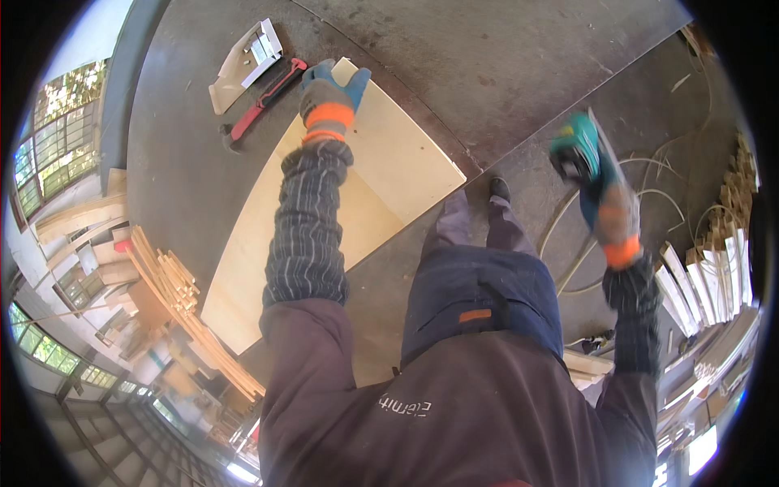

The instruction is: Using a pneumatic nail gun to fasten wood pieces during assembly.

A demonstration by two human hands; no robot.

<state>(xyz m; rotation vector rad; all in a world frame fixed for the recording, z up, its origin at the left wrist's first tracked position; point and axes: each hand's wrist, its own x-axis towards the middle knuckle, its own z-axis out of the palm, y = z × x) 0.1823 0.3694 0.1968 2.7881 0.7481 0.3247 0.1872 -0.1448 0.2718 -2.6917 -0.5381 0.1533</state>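
Note:
A pale plywood piece [389,154] with a curved left side lies across the middle left. My left hand [331,97], in a grey, blue and orange glove, grips its far end. My right hand [613,211], also gloved and slightly blurred, holds a teal and black nail gun [574,146] with a silver magazine, raised off to the right of the plywood. Just left of my left hand lie a red-handled hammer [261,105] and an open white box [261,47] on a thin wooden scrap [225,89].
Stacks of timber strips [154,284] stand along the left by windows [61,138]. Light boards [714,276] are bundled at the right. Looped hose [665,199] lies on the grey floor [527,65]. My legs [499,219] show below the plywood's right edge.

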